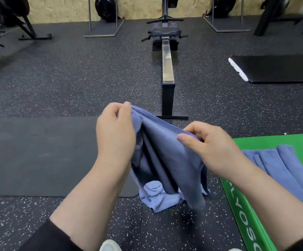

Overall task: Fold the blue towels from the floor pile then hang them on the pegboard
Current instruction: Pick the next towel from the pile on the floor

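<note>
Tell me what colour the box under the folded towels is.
Bright green box with white lettering, seen in the head view.

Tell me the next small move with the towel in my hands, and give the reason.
Probably draw the two hands apart to stretch the top edge flat. The left hand and right hand pinch the held towel close together, so it hangs bunched in deep creases above the floor pile. Folded towels already lie on the green mat.
</note>
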`<act>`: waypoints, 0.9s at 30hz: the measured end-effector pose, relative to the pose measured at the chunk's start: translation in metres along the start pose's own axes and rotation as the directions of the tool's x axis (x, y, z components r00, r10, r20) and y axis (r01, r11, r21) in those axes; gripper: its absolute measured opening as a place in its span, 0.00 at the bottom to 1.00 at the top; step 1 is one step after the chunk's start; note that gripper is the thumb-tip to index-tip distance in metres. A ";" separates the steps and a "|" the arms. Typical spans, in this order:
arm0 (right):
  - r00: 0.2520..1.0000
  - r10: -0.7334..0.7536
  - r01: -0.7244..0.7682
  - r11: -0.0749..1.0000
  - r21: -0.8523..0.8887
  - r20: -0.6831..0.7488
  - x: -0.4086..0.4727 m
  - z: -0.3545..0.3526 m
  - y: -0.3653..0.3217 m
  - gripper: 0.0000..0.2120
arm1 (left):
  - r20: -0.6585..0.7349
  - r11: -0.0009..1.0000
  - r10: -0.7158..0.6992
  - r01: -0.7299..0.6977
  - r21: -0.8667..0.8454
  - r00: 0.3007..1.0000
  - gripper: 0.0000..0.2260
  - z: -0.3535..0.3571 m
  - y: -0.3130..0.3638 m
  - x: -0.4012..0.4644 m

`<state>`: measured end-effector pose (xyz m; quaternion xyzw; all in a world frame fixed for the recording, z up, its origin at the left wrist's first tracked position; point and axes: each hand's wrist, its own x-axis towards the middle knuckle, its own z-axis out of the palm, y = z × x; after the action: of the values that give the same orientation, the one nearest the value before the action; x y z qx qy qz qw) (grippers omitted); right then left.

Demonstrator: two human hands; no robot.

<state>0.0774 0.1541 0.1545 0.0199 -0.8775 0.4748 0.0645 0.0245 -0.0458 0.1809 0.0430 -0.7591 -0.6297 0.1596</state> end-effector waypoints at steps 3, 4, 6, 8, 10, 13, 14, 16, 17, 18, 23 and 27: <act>0.996 -0.025 0.019 0.998 -0.062 -0.091 0.001 -0.004 0.000 0.08 | 0.037 0.995 -0.013 0.009 0.100 0.999 0.07 -0.004 -0.002 0.006; 0.996 -0.024 0.019 0.998 -0.061 -0.087 0.001 -0.004 0.000 0.08 | 0.094 0.986 -0.020 0.004 0.168 0.995 0.05 -0.004 -0.001 0.004; 0.998 -0.020 0.015 0.997 -0.082 -0.052 0.001 -0.003 -0.001 0.08 | 0.237 0.952 -0.010 -0.063 0.300 0.971 0.14 -0.001 0.003 -0.006; 0.999 -0.025 0.023 0.998 -0.066 -0.029 0.001 -0.001 -0.002 0.07 | 0.416 0.902 0.044 -0.215 0.374 0.908 0.19 0.005 0.007 -0.018; 0.999 -0.033 0.032 0.999 -0.022 -0.030 0.002 0.001 -0.003 0.05 | 0.569 0.862 0.054 -0.326 0.388 0.821 0.21 0.011 0.007 -0.030; 0.999 -0.033 0.035 0.997 0.063 -0.038 0.002 0.001 -0.006 0.06 | 0.670 0.817 0.049 -0.416 0.399 0.741 0.16 0.016 0.003 -0.036; 0.999 -0.030 0.033 0.995 0.091 -0.033 0.001 0.001 -0.008 0.07 | 0.672 0.813 0.045 -0.418 0.405 0.739 0.12 0.016 0.002 -0.035; 1.000 -0.023 0.024 0.991 0.128 -0.013 -0.001 0.000 -0.009 0.06 | 0.634 0.815 0.019 -0.379 0.438 0.773 0.08 0.015 -0.001 -0.031; 1.000 -0.015 0.017 0.990 0.138 -0.014 -0.002 -0.001 -0.009 0.06 | 0.610 0.811 0.005 -0.361 0.462 0.793 0.07 0.015 -0.003 -0.029; 1.000 -0.005 0.008 0.991 0.136 -0.023 -0.002 -0.001 -0.008 0.05 | 0.589 0.806 -0.001 -0.348 0.478 0.808 0.08 0.015 -0.004 -0.028; 0.999 0.027 -0.027 0.999 -0.033 -0.019 0.001 -0.001 0.003 0.06 | 0.420 0.880 0.086 -0.266 0.394 0.904 0.13 0.012 0.001 -0.024; 0.989 0.094 -0.102 0.992 -0.067 -0.113 0.002 0.000 0.008 0.06 | 0.225 0.917 0.103 -0.181 0.356 0.969 0.13 0.004 0.005 -0.015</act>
<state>0.0748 0.1588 0.1480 -0.0519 -0.8893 0.4455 0.0898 0.0381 -0.0373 0.1822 -0.0467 -0.8784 -0.4611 0.1163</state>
